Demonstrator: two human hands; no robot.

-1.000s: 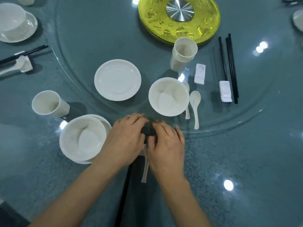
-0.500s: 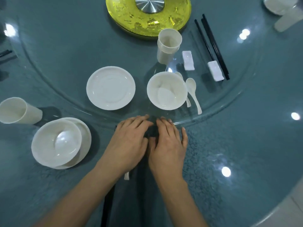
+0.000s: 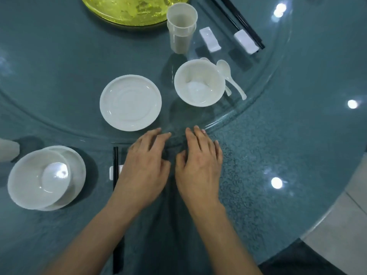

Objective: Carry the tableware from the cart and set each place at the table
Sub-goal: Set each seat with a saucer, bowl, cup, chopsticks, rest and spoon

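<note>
Tableware part-laid: left bowl (image 3: 39, 179) on left plate (image 3: 77, 169) beside chopsticks (image 3: 115, 157) near table (image 3: 278, 155) edge; loose plate (image 3: 130, 102), second bowl (image 3: 199, 82), spoons (image 3: 224, 70), cups (image 3: 181, 40) unplaced on turntable (image 3: 59, 76); left hand (image 3: 147, 169), right hand (image 3: 200, 165) flat, empty, side by side.

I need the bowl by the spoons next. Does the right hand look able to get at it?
Probably yes. The bowl stands just beyond the fingertips of the right hand, with nothing between them. The spoons lie to its right and the plate off to its left.
</note>
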